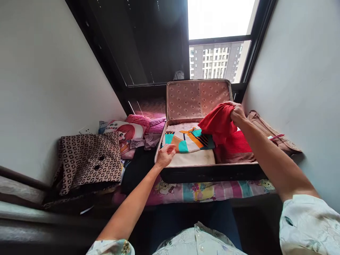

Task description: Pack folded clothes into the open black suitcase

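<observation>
Head view: we have an open hard-sided black suitcase with a pink patterned lining on a multicoloured cartoon-print quilt. The right hand grasps a bunched piece of bright red cloth by its upper corner; we see the fingers closed on it. The cloth hangs over the suitcase's right half, above a folded dark-red ribbed knit; we can't tell if its lower folds touch the knit.

The left hand is at the suitcase's near left corner, fingers loosely curved, gripping nothing we can make out. Just by it lies a folded teal, orange and white colour-block garment, a smooth cream folded fabric showing in front; fingertip contact unclear.

Handling, our judgement: red cloth looks light, limp and thin, not fragile; slipperiness we can't tell. It should sag from a single hold, so best taken at two corners or along an edge. The ribbed knit looks thicker and stretchier; we'd support it from underneath.
</observation>
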A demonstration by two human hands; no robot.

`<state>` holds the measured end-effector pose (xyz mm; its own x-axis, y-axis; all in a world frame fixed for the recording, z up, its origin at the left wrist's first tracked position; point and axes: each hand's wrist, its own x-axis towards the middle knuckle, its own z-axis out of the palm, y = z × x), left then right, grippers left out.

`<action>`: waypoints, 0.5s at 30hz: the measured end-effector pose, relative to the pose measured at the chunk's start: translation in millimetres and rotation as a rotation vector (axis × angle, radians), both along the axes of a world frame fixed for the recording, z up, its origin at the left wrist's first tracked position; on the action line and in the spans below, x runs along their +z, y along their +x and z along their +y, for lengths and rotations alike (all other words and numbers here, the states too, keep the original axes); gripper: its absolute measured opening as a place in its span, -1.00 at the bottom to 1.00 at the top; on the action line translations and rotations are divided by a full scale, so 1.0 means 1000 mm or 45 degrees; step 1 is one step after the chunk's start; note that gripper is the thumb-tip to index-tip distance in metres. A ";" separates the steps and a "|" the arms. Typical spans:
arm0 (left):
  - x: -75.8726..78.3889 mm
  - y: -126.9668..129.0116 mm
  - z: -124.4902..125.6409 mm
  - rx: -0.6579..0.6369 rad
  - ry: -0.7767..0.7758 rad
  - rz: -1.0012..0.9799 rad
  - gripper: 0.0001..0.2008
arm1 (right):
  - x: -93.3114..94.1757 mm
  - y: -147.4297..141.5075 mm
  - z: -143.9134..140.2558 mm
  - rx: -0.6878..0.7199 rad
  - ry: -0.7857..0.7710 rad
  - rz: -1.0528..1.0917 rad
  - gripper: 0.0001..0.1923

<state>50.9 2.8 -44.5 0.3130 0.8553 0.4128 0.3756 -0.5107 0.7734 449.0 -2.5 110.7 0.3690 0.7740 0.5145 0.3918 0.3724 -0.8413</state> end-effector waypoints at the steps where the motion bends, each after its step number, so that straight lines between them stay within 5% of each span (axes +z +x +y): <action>1: 0.012 0.001 0.000 -0.040 0.039 -0.028 -0.68 | 0.011 -0.012 -0.004 0.135 -0.007 0.097 -0.65; 6: 0.106 0.000 -0.002 -0.198 0.336 -0.137 -0.20 | 0.060 -0.093 -0.055 0.646 -0.167 0.214 -0.76; 9: 0.149 -0.012 -0.018 -0.438 0.245 -0.128 0.08 | 0.084 -0.147 -0.094 0.875 -0.306 0.127 -0.77; 12: 0.147 -0.038 -0.060 -0.711 -0.131 -0.017 -0.05 | 0.095 -0.191 -0.122 1.205 -0.395 0.028 -0.71; 15: 0.104 -0.078 -0.115 -0.737 -0.731 -0.071 -0.40 | 0.082 -0.218 -0.123 1.437 -0.414 0.027 -0.61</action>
<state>-27.3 -112.3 59.4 0.7621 0.6474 -0.0123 0.1267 -0.1304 0.9833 231.0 -125.3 193.2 -0.6041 0.7618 0.2340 -0.0377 0.2660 -0.9632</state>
